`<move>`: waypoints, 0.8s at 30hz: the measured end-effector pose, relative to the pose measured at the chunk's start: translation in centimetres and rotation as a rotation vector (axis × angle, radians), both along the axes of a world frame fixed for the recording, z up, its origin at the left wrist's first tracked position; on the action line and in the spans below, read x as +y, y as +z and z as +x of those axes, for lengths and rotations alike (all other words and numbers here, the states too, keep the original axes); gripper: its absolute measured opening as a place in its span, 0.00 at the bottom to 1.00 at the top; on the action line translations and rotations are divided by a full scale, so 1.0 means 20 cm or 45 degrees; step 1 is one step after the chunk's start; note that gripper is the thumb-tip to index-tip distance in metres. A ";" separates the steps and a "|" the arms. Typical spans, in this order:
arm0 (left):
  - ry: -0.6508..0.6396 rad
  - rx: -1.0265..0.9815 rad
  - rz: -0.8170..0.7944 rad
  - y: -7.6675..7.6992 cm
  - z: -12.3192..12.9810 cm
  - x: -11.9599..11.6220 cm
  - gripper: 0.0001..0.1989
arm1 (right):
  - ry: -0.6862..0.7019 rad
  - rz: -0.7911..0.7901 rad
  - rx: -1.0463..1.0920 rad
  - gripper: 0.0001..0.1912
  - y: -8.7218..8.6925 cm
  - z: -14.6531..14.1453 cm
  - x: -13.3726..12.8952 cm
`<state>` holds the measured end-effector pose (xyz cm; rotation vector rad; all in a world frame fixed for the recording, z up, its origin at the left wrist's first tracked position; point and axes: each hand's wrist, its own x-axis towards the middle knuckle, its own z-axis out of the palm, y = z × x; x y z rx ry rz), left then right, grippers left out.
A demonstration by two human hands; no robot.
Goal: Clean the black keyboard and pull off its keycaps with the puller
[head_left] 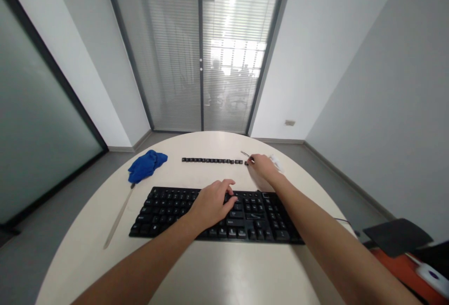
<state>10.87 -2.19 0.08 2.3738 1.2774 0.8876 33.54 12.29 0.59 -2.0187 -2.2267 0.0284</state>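
A black keyboard (242,223) lies across the near part of the table. My left hand (212,202) rests on its middle keys, thumb and fingers apart, with nothing in its grasp. Beyond the keyboard runs a row of loose black keycaps (212,160). At the right end of that row my right hand (262,164) is closed, with a slim metal tool (246,154) sticking out of the fingers to the left. Its fingertips are at a single keycap (246,163) on the table; whether they grip it I cannot tell. The tool's other end is hidden.
A crumpled blue cloth (145,165) lies at the left of the round white table (217,272), with a long thin brush-like stick (119,218) below it. White crumpled material (276,162) sits behind my right hand. An orange item (396,272) is at the lower right.
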 end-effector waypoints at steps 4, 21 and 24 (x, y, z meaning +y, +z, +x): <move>0.002 0.003 0.007 0.00 0.00 0.00 0.17 | -0.011 0.017 -0.018 0.17 -0.01 -0.01 0.00; 0.003 0.015 0.005 0.00 0.00 0.00 0.16 | -0.021 0.098 0.100 0.17 0.02 -0.04 -0.04; 0.000 0.018 0.010 0.00 0.00 0.00 0.16 | -0.035 0.141 0.183 0.21 0.09 -0.02 -0.09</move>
